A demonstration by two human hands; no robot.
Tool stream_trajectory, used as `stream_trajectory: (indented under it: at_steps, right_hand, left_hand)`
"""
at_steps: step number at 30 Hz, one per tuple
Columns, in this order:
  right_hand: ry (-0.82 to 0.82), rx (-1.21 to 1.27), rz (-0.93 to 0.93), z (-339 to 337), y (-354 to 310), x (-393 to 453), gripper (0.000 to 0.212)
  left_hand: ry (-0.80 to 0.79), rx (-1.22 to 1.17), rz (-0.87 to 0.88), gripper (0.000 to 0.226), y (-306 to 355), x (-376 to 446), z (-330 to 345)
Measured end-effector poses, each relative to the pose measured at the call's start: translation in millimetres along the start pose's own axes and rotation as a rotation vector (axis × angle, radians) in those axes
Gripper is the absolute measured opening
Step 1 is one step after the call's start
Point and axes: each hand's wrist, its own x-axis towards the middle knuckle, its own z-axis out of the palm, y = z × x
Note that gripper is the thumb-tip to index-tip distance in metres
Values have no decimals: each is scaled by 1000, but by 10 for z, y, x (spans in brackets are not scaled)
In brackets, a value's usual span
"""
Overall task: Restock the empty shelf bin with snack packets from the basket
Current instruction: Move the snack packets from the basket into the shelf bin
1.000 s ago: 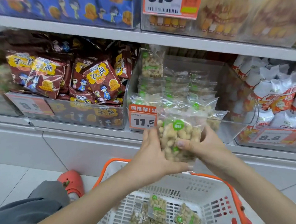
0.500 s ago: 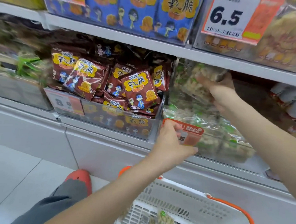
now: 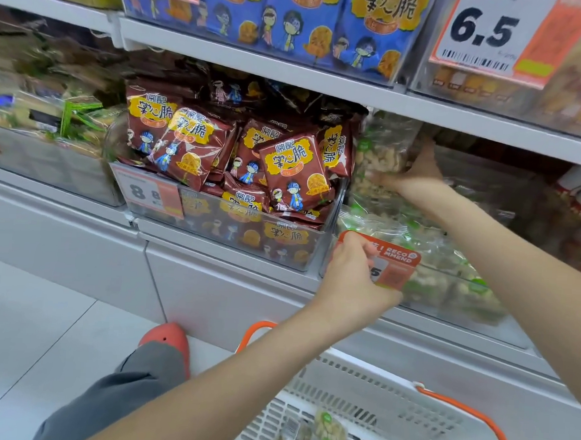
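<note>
1. My right hand (image 3: 416,172) held a nut packet (image 3: 383,150) up at the back of the clear bin (image 3: 453,295), to stand it there.
2. My left hand (image 3: 350,276) gripped the bin's front by the orange tag (image 3: 394,265), I think to steady it.
3. More packets (image 3: 328,430) waited in the basket (image 3: 374,385) below.

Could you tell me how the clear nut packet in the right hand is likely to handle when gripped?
The nut packet probably crinkles and flexes, being thin clear film. Its loose nuts likely shift, so it may sag past the right hand. The glossy film could be slippery.
</note>
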Motion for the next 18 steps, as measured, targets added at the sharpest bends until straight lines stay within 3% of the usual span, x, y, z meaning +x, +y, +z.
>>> stream_trajectory:
  at_steps: [18]
  right_hand:
    - [49,-18,-2,-17,78,-152,109]
  left_hand:
    - [3,60,32,54,-25,19,23]
